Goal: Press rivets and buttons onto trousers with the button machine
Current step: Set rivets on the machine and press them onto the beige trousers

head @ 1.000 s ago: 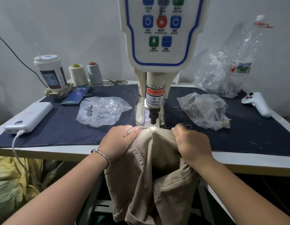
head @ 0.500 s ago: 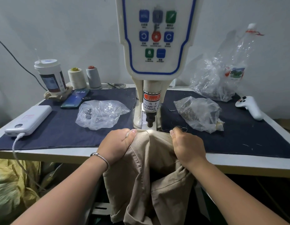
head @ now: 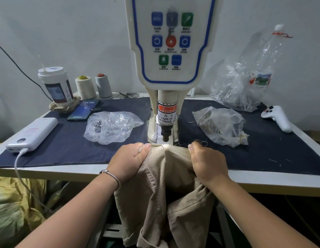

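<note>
**Where the label warns of fingers, trousers gripped under the press**

While reading "WARNING" and "CARE OF … FINGER" on button machine (head: 166, 111), clock "15:30" on phone (head: 84, 110). Left hand (head: 128, 161) clenched on beige trousers (head: 166, 190), thumb pressing cloth. Right hand (head: 207, 162) likewise gripping the waistband. Trousers bunched at table edge (head: 48, 172), just below the plunger, hanging down.

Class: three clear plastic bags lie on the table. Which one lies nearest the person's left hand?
The plastic bag left of the machine, lying on the dark cloth just beyond the left hand. The other two bags lie to the right of the button machine.
</note>
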`<state>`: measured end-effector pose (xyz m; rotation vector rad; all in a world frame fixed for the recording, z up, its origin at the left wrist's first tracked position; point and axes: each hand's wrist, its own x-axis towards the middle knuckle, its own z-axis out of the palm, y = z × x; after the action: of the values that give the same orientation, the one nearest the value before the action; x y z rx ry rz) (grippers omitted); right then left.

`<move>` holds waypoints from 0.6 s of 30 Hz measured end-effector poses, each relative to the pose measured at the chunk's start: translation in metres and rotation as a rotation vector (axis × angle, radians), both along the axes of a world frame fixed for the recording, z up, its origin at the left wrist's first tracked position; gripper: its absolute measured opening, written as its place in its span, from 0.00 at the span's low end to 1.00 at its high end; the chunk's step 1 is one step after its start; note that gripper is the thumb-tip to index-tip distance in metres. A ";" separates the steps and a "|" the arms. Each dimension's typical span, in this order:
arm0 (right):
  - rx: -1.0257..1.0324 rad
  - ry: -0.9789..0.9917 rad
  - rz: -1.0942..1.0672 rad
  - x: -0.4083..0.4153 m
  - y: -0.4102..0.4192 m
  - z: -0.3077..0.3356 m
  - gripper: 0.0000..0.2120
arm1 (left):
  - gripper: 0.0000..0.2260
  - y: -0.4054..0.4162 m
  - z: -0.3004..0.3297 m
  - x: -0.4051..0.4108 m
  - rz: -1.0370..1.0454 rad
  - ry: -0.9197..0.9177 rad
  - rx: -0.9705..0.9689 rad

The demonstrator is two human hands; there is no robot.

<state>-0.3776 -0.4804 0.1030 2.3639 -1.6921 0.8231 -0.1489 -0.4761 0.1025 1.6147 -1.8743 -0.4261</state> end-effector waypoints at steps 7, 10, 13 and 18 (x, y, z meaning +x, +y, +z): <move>-0.008 0.005 -0.014 -0.002 -0.002 -0.003 0.11 | 0.21 -0.001 0.001 0.001 -0.016 0.002 -0.030; -0.017 0.003 -0.020 -0.003 -0.004 -0.007 0.12 | 0.22 0.000 0.001 0.001 -0.025 0.003 -0.033; 0.035 0.004 -0.002 -0.001 -0.002 -0.004 0.13 | 0.22 0.002 0.002 0.000 -0.023 0.007 -0.032; 0.073 -0.087 -0.024 0.007 0.002 0.030 0.15 | 0.22 0.002 0.013 0.001 -0.004 0.092 -0.100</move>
<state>-0.3703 -0.4784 0.1333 2.3830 -1.8099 0.8871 -0.1482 -0.4738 0.1155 1.5010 -1.8011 -0.3955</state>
